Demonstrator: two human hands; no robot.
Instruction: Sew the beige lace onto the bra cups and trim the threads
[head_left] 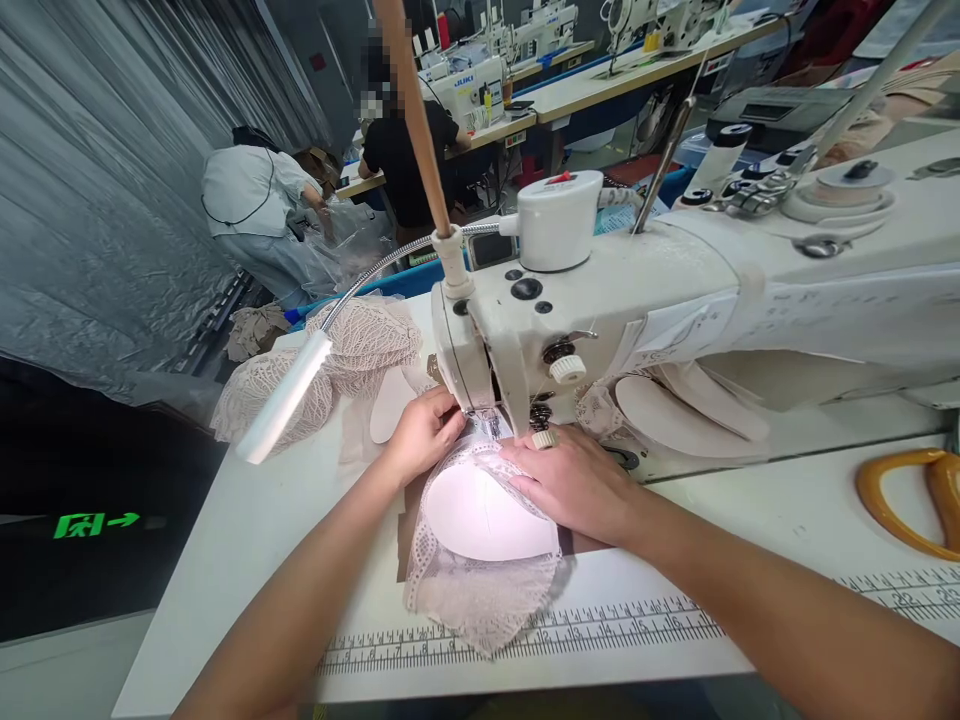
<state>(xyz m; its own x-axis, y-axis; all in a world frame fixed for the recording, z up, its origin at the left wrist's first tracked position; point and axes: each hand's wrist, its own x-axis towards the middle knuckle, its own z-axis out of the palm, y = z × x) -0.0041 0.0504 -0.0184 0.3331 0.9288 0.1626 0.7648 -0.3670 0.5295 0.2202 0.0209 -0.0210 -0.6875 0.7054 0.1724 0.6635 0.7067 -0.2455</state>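
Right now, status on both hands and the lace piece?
Left hand beside presser foot. Right hand on lace piece, far end at foot. Machine head close above.

Best room at 8 and near 4; 12 blocked (clock centred on presser foot [493, 428], 12 = top of view).
8: bare worktop [262, 510] outside left forearm, open to the edge. 9–10: lamp wand [289, 400] hangs across, lace pile [367, 345] beside it. 12: machine head [480, 350]; its arm runs out to 2. 3: pads [682, 415] clog the space under the arm. 3–4: clear strip between right forearm and machine base, ends at orange handle [946, 490]. 6: low approach between forearms, over lace and printed ruler [585, 630]. Foot itself flanked tight by left hand [426, 432] and right hand [574, 480].
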